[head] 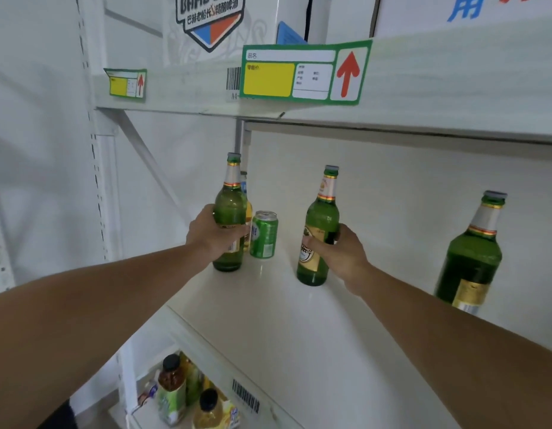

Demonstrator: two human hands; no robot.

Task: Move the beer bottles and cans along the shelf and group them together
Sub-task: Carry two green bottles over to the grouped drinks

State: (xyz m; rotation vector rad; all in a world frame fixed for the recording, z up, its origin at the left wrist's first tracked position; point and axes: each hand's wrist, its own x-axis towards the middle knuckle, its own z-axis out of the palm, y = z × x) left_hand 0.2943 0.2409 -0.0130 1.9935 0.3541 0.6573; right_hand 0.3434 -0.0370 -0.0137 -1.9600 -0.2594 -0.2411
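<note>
Hands: the left hand (211, 232) is wrapping around the body of the left green bottle (228, 218); the right hand (339, 252) is clasping the middle green bottle (318, 233) at its label, from the right side.
Bottle positions: both held bottles are standing upright with their bases on the white shelf (299, 320), apart from each other.
Group forming: the left bottle is sitting at the shelf's left end, just beside a green can (263, 234); a paler bottle (246, 209) is showing partly hidden behind it.
Outlier: a third green bottle (472, 255) is standing well apart to the right, untouched.
Step in hand: by my reading, the person is gathering stock toward the left end, with the middle bottle travelling next.
Next move: it is calling for sliding or lifting the middle bottle leftward, stopping beside the can without knocking it.
Look: the bottles are showing green glass, silver neck foil and gold labels.
</note>
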